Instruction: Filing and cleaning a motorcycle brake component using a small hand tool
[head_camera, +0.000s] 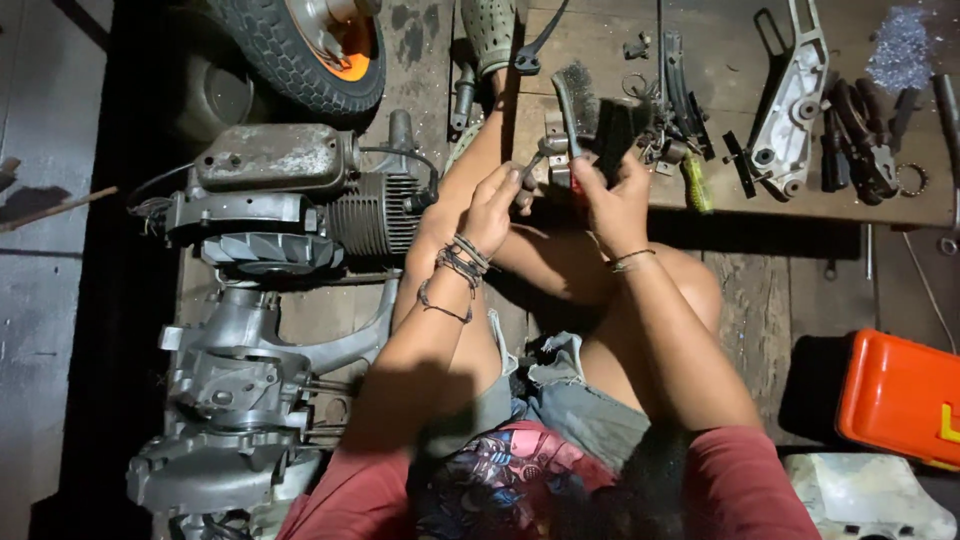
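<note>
Fingers, L hand: curled – pinching small metal part.
Fingers, R hand: closed round wire brush, bristles up.
Part/brush position: above knees, at wooden surface edge.
Engine: on floor – left of person.

The wood floor holds an engine, a wheel, an orange box, a metal bracket, dark tools and a green-handled tool.
</note>
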